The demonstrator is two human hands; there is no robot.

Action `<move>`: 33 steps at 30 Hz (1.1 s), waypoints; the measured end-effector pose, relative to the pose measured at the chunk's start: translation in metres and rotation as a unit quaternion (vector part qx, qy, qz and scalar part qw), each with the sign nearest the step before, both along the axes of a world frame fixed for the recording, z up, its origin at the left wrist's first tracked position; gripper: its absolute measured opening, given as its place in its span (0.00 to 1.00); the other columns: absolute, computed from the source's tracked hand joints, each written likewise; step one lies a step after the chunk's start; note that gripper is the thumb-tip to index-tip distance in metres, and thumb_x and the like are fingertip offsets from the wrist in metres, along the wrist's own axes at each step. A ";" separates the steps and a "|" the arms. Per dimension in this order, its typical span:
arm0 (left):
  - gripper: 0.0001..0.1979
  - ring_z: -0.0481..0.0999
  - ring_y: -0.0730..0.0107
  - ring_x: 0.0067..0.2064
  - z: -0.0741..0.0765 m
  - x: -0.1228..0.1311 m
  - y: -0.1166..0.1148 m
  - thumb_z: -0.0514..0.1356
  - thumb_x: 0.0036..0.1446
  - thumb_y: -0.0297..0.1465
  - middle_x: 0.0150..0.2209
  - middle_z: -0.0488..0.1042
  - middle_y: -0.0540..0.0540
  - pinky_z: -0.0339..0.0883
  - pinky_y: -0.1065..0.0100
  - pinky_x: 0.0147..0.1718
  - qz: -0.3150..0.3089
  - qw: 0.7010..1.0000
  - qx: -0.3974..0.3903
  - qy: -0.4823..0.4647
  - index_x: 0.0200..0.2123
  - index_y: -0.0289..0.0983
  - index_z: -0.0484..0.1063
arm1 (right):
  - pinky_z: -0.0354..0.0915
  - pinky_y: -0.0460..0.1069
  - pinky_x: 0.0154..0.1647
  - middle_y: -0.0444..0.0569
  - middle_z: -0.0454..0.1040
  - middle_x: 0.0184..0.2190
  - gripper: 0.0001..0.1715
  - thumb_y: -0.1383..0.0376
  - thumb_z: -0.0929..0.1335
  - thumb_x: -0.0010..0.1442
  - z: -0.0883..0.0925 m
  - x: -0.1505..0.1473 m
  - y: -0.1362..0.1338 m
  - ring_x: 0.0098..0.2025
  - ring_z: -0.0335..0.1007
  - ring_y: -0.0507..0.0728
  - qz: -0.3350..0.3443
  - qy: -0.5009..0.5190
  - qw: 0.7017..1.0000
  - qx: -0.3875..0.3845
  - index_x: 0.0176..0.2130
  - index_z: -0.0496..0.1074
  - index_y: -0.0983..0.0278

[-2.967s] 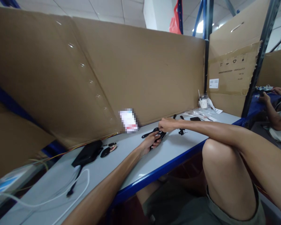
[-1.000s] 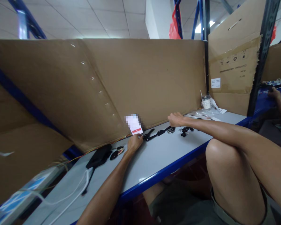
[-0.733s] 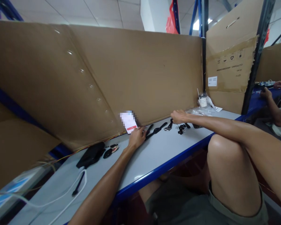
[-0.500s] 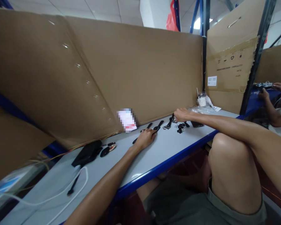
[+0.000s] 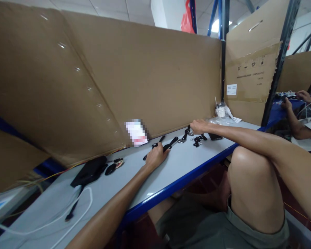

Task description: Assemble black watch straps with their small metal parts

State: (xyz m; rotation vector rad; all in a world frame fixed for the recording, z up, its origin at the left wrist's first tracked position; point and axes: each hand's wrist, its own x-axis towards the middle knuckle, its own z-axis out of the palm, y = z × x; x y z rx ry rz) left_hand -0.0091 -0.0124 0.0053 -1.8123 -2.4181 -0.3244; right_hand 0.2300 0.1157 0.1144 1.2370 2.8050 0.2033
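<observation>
My left hand [image 5: 156, 157] rests on the tabletop, its fingers closed around the near end of a black-handled tool [image 5: 173, 141] with a hole in its tip. Beside those fingers lies another black handle [image 5: 162, 138], and a further dark piece [image 5: 145, 157] pokes out left of the hand. Farther right, my right hand [image 5: 199, 127] is closed at the black handle of a tool with a flared metal head [image 5: 181, 141], which looks like an adjustable wrench. My fingers partly hide that handle. Small black and metal parts [image 5: 197, 141] lie in a loose pile just below my right hand.
A lit phone [image 5: 136, 133] leans on the cardboard wall [image 5: 155, 76]. Leftward are a black case [image 5: 90, 171], dark oval pieces [image 5: 110, 169] and a white cable [image 5: 90, 197]. A cup [image 5: 220, 111] in plastic stands in the corner. Another person's hands [image 5: 287, 103] show far right.
My left hand has drawn its fingers in around the black tool, where they lay flatter across it before. My right hand stays in nearly the same place. The whole view has shifted slightly.
</observation>
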 end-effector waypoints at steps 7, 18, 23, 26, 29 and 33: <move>0.14 0.78 0.57 0.32 0.006 -0.012 0.011 0.63 0.62 0.43 0.28 0.75 0.42 0.63 0.66 0.28 0.014 0.976 0.056 -0.211 0.33 0.40 0.68 | 0.72 0.56 0.54 0.71 0.79 0.53 0.24 0.68 0.69 0.66 -0.005 -0.012 -0.013 0.58 0.78 0.70 0.020 -0.028 0.999 0.028 0.59 0.78 0.73; 0.18 0.50 0.83 0.15 0.005 0.011 0.002 0.66 0.62 0.35 0.20 0.56 0.60 0.40 0.77 0.13 -0.056 0.694 0.058 -0.716 0.32 0.41 0.56 | 0.71 0.54 0.53 0.63 0.77 0.59 0.25 0.69 0.66 0.68 -0.027 -0.046 -0.014 0.60 0.76 0.66 0.094 -0.070 0.993 0.031 0.61 0.76 0.66; 0.14 0.53 0.82 0.15 0.006 0.013 0.001 0.62 0.64 0.31 0.21 0.58 0.58 0.43 0.77 0.15 -0.064 0.676 0.064 -0.731 0.33 0.41 0.56 | 0.72 0.51 0.50 0.65 0.78 0.58 0.25 0.68 0.67 0.66 -0.037 -0.073 -0.008 0.58 0.77 0.66 0.095 -0.086 0.992 -0.008 0.60 0.77 0.70; 0.11 0.54 0.82 0.16 0.007 0.015 0.000 0.60 0.64 0.28 0.21 0.60 0.57 0.45 0.76 0.15 -0.053 0.672 0.082 -0.734 0.34 0.40 0.58 | 0.71 0.49 0.43 0.66 0.80 0.54 0.24 0.69 0.68 0.62 -0.040 -0.090 -0.002 0.53 0.79 0.65 0.063 -0.090 0.993 -0.037 0.56 0.80 0.74; 0.07 0.53 0.81 0.15 0.009 0.018 -0.001 0.56 0.66 0.27 0.21 0.60 0.57 0.45 0.76 0.15 -0.040 0.672 0.086 -0.734 0.35 0.39 0.60 | 0.71 0.48 0.40 0.64 0.83 0.47 0.21 0.71 0.72 0.54 -0.037 -0.101 0.003 0.47 0.80 0.63 0.032 -0.092 0.993 -0.064 0.48 0.82 0.75; 0.06 0.53 0.81 0.15 0.013 0.020 -0.002 0.52 0.68 0.25 0.20 0.61 0.56 0.45 0.76 0.14 -0.026 0.673 0.084 -0.735 0.35 0.37 0.64 | 0.71 0.47 0.37 0.57 0.82 0.38 0.20 0.66 0.74 0.57 -0.031 -0.102 0.000 0.38 0.77 0.57 0.020 -0.064 0.984 -0.165 0.47 0.81 0.76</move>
